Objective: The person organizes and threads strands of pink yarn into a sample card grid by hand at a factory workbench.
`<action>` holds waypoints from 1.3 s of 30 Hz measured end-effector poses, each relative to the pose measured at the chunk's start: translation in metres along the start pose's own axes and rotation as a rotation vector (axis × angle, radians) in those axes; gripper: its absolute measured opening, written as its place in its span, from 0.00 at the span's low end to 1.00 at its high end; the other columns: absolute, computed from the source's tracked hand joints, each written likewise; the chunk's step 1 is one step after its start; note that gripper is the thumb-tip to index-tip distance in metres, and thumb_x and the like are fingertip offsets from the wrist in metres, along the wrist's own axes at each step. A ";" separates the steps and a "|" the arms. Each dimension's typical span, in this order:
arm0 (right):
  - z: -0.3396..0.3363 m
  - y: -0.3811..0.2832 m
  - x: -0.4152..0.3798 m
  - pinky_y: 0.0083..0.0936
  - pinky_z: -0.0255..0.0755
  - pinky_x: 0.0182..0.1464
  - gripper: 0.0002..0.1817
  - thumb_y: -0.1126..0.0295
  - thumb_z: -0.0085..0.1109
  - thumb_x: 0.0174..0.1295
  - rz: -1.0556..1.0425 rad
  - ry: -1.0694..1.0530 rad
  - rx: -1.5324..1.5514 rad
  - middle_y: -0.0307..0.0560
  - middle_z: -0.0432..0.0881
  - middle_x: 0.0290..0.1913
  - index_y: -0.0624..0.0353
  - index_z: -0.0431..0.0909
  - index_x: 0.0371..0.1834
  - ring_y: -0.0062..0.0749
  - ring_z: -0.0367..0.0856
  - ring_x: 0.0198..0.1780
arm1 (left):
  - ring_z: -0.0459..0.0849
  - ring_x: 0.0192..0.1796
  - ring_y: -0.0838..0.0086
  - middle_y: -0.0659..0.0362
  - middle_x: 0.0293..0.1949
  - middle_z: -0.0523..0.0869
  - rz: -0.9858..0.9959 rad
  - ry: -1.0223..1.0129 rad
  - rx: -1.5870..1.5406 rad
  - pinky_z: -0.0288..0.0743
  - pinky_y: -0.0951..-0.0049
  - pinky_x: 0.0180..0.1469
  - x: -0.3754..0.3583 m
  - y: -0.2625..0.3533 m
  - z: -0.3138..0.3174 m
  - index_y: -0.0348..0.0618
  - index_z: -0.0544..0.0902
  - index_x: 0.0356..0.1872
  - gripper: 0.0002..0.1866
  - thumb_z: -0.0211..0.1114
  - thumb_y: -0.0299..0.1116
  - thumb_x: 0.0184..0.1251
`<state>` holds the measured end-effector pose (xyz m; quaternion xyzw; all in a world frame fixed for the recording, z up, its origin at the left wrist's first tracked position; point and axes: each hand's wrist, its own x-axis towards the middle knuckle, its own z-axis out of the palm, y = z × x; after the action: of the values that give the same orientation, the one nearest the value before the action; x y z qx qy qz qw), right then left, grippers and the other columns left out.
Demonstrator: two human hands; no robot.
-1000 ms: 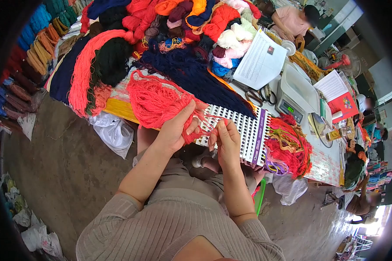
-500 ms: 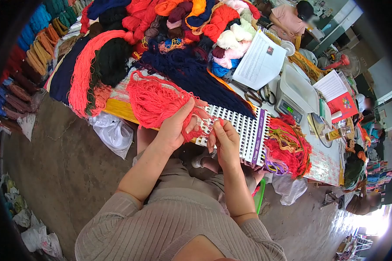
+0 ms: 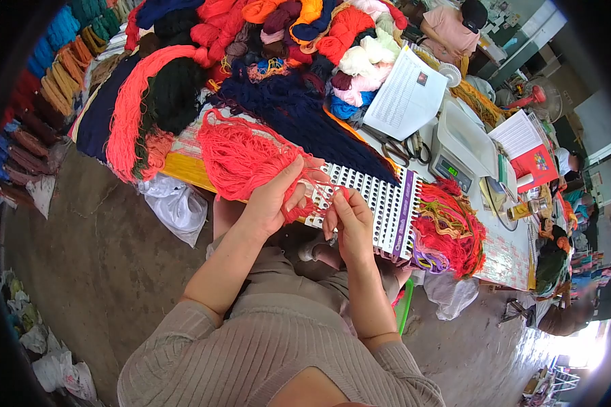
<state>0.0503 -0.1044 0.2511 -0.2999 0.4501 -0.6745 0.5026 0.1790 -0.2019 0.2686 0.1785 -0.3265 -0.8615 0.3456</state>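
Observation:
A thick hank of coral-red yarn (image 3: 234, 152) hangs over the table edge, its lower end gathered in my left hand (image 3: 276, 198), which is closed round it. My right hand (image 3: 350, 218) pinches strands of the same yarn between thumb and fingertips, a short way to the right. A few strands stretch between both hands. Just behind my fingers lie white punched thread cards (image 3: 366, 193) with rows of holes and a purple printed strip (image 3: 405, 214). Mixed red, yellow and purple threads (image 3: 447, 230) hang from the cards' right end.
Dark navy yarn (image 3: 299, 119) spreads behind the cards. Scissors (image 3: 417, 148), a printed sheet (image 3: 406, 95) and a digital scale with a tray (image 3: 463, 146) lie to the right. Yarn heaps (image 3: 265, 41) cover the back. A person (image 3: 451, 34) sits at the far right.
My right hand has shifted very slightly at the strands. My left hand keeps its hold on the hank, and the rest looks the same.

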 end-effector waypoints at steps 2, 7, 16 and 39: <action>0.000 0.001 0.000 0.16 0.62 0.19 0.11 0.65 0.44 0.71 -0.010 -0.006 -0.002 0.38 0.68 0.16 0.60 0.67 0.34 0.20 0.67 0.17 | 0.59 0.16 0.89 0.54 0.40 0.84 0.003 0.018 -0.002 0.58 0.88 0.21 0.000 -0.001 -0.001 0.37 0.76 0.51 0.18 0.50 0.41 0.72; -0.001 0.001 -0.002 0.16 0.62 0.19 0.11 0.64 0.44 0.71 -0.017 0.008 0.019 0.38 0.68 0.16 0.60 0.67 0.35 0.21 0.66 0.16 | 0.58 0.15 0.89 0.52 0.40 0.84 -0.020 0.017 -0.045 0.59 0.88 0.22 0.001 0.000 -0.003 0.35 0.75 0.51 0.18 0.50 0.40 0.72; -0.008 -0.003 -0.006 0.17 0.61 0.22 0.09 0.67 0.55 0.65 -0.078 -0.001 -0.634 0.36 0.72 0.20 0.63 0.73 0.38 0.18 0.68 0.19 | 0.58 0.15 0.90 0.55 0.35 0.84 0.056 0.019 0.135 0.56 0.88 0.19 0.007 0.005 -0.009 0.35 0.77 0.50 0.18 0.50 0.40 0.73; -0.421 -0.264 -0.053 0.16 0.53 0.23 0.04 0.68 0.55 0.60 -0.614 1.000 0.073 0.32 0.63 0.21 0.55 0.72 0.33 0.19 0.58 0.22 | 0.52 0.10 0.85 0.71 0.12 0.57 0.348 0.370 -0.222 0.48 0.84 0.13 0.057 0.304 -0.265 0.43 0.71 0.27 0.13 0.48 0.37 0.73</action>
<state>-0.4013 0.0983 0.3191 -0.0443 0.5016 -0.8637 0.0211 0.4258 -0.5250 0.2808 0.2351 -0.1872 -0.7722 0.5598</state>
